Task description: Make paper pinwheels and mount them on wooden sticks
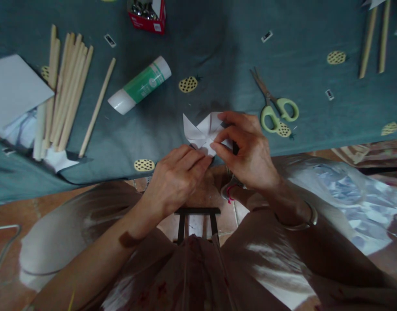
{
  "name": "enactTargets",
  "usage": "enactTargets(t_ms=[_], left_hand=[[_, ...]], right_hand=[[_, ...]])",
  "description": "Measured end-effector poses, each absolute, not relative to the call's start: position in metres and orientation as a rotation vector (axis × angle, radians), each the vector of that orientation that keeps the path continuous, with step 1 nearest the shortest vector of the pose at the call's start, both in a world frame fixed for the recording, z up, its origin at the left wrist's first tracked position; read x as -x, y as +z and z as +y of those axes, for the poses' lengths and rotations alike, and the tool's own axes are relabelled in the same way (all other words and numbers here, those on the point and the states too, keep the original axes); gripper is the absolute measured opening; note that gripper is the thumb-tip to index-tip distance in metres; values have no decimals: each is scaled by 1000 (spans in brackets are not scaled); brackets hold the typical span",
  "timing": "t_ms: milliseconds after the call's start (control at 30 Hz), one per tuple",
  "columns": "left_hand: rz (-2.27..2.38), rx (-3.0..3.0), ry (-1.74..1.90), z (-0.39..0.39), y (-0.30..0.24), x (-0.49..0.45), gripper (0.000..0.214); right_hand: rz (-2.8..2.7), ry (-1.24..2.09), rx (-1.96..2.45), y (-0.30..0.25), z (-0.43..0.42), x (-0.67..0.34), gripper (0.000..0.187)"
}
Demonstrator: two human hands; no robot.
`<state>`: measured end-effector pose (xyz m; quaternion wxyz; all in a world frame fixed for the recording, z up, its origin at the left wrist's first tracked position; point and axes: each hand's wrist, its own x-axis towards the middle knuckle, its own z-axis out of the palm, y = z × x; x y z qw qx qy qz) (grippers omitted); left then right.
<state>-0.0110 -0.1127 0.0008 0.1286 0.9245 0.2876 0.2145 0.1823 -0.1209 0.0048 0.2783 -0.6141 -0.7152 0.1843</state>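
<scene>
Between my hands, at the near edge of the table, is a white paper pinwheel (203, 131) with its points folded toward the middle. My left hand (182, 172) grips its lower side, fingers closed and partly hiding the paper. My right hand (247, 147) pinches the pinwheel at its right side, thumb and fingertips near the centre. Right of that hand lie scissors (272, 101) with pale green handles, their blades slightly apart. A green and white glue stick (140, 85) rests on its side to the upper left.
Several wooden sticks (67, 90) lie at the left beside white paper sheets (15, 90). One stick (97, 108) lies apart. A red box (148, 21) of shiny metal pieces stands at the back. More sticks (368, 41) are far right. A green cloth (218, 56) covers the table.
</scene>
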Motion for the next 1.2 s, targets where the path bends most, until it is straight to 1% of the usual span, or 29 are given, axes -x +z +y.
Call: enactTargets(t_ms=[433, 767, 933, 1067, 1200], left_hand=[[848, -2720, 616, -112, 3, 10, 13], [832, -2713, 584, -113, 1, 12, 15], [826, -2703, 588, -113, 2, 12, 15], [830, -2696, 596, -113, 2, 11, 14], [832, -2700, 600, -113, 2, 11, 14]], right_hand=[[-1931, 490, 1623, 5, -122, -182, 11], [-1945, 367, 1511, -7, -122, -185, 7], [-1938, 345, 1523, -8, -122, -185, 11], [-1937, 337, 1510, -8, -122, -183, 8], [-1931, 332, 1524, -8, -123, -183, 10]])
